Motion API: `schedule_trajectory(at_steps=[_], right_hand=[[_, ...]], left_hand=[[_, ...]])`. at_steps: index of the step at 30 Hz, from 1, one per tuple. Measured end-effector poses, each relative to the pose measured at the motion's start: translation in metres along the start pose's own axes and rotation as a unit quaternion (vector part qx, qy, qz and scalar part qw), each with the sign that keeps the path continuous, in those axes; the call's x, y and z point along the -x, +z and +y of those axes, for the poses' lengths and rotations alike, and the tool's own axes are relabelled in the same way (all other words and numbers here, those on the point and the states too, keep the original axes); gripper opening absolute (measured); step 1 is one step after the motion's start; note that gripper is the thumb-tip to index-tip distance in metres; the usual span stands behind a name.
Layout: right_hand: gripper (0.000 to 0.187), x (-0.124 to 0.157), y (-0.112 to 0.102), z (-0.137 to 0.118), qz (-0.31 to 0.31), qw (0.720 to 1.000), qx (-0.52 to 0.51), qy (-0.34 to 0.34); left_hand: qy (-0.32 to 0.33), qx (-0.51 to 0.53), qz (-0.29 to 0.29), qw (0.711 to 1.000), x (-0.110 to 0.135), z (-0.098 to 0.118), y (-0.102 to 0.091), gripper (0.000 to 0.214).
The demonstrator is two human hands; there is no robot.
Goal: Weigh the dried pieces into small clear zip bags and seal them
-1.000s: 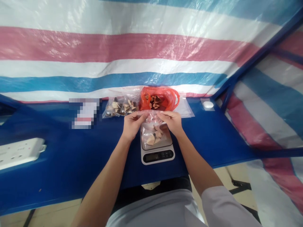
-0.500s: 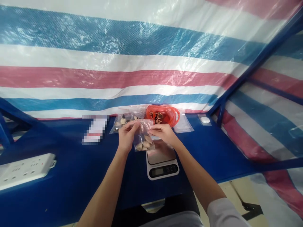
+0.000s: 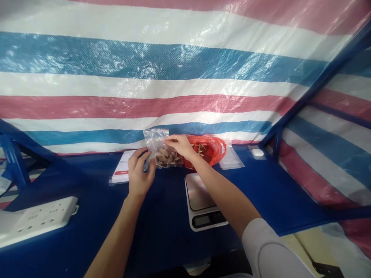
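Left hand: The left hand (image 3: 139, 173) stood half-curled with its fingers raised. Its fingertips (image 3: 145, 154) touched the lower left edge of the bag, but I could not tell whether it was gripping.

Right hand: The right hand (image 3: 181, 146) was closed on the bag's right side, pinching the plastic and reaching across from the right of the scale.

Bag: The clear zip bag (image 3: 158, 144) was held upright in the air, behind and to the left of the scale. It had been lifted from the steel pan, where it lay a second earlier, and carried past the scale's far edge.

Contents: The brown and pale chunks (image 3: 165, 157) had settled at the bottom of the bag.

Scale: The digital kitchen scale (image 3: 201, 202) stood on the table, just in front of the right forearm, with its pan uncovered.

Orange bag: The orange plastic bag (image 3: 207, 151) lay behind the scale, touching the clear zip bag's right side. Dark pieces showed inside it.

Flat bags: The flat clear bags (image 3: 231, 159) lay behind and to the right of the scale.

Slip: The white slip (image 3: 123, 166) lay left of the scale, partly blurred.

Power strip: The white power strip (image 3: 40, 220) lay well left of the scale.

Table: The blue table (image 3: 87, 239) carried everything, with a striped tarp (image 3: 145, 58) behind it.
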State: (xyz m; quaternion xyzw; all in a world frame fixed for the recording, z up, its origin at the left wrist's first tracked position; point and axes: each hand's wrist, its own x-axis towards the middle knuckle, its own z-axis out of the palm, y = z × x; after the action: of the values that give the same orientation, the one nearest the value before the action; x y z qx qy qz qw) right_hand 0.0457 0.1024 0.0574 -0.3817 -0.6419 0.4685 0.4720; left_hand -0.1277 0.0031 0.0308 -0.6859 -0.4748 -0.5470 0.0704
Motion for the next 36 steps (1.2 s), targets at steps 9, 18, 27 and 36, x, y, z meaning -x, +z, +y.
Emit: schedule_trajectory(at_steps=[9, 18, 27, 36], right_hand=[[0.011, -0.023, 0.01, 0.013, 0.012, 0.976, 0.216, 0.002], [0.035, 0.011, 0.001, -0.013, 0.031, 0.919, 0.393, -0.011], [0.049, 0.051, 0.009, 0.006, -0.092, 0.828, 0.541, -0.119], [0.055, 0.055, 0.012, 0.018, -0.095, 0.82, 0.55, -0.126]], left_hand=[[0.07, -0.072, -0.216, 0.971, 0.004, -0.04, 0.017, 0.043], [0.076, -0.062, -0.269, 0.958, -0.003, -0.054, 0.021, 0.045], [0.079, -0.01, -0.299, 0.951, -0.016, -0.068, 0.025, 0.049], [0.102, -0.004, -0.322, 0.941, -0.02, -0.079, 0.029, 0.049]])
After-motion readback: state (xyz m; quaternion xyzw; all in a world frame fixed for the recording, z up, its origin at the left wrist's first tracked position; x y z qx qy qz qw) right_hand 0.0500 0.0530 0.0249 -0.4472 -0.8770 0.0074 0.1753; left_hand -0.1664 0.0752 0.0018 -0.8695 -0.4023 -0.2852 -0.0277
